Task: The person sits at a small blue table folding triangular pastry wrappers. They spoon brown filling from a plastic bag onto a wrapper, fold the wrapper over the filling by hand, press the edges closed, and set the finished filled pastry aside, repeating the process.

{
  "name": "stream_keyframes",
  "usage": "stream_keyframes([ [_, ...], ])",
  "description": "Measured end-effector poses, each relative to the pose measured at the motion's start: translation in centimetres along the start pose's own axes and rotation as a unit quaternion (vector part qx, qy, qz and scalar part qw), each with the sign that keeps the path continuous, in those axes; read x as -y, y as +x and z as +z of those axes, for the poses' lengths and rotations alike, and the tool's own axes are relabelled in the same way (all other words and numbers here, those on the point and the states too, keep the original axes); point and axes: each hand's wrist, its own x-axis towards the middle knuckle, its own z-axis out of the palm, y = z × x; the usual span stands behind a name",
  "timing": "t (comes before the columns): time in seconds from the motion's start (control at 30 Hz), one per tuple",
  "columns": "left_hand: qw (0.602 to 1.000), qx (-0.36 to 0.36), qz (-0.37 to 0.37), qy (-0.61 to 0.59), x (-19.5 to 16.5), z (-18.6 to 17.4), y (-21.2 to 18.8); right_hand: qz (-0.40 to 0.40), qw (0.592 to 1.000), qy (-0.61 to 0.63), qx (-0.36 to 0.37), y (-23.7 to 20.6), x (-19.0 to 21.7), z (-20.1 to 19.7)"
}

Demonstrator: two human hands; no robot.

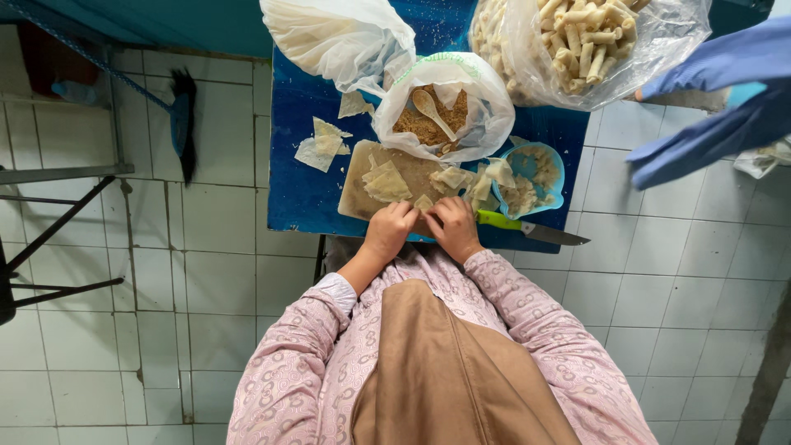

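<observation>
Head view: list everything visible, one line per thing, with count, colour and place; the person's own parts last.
Table: one, blue, top centre.
Cutting board: one, tan, near table edge.
Wrapper sheets: several, pale, on board and table.
Bag of brown filling: one, clear, wooden spoon inside.
Bag of rolled pieces: one, clear, top right.
Bowl: one, blue, right of board.
Knife: one, green handle, table edge.
Broom: one, dark, left.
Another person's sleeves: blue, upper right.
Left hand: on a small wrapper.
Right hand: beside it.

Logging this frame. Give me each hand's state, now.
Left hand: fingers curled on the wrapper, pinching it.
Right hand: same, curled on the wrapper.
</observation>
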Motion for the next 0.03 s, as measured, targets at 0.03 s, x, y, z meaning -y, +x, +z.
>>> stream_keyframes([
  [0.03, 1.0, 0.006, 0.019, 0.012, 0.31, -0.12, -0.09, 0.001, 1.0, 0.0, 0.0, 1.69, -1.53, -0.83],
])
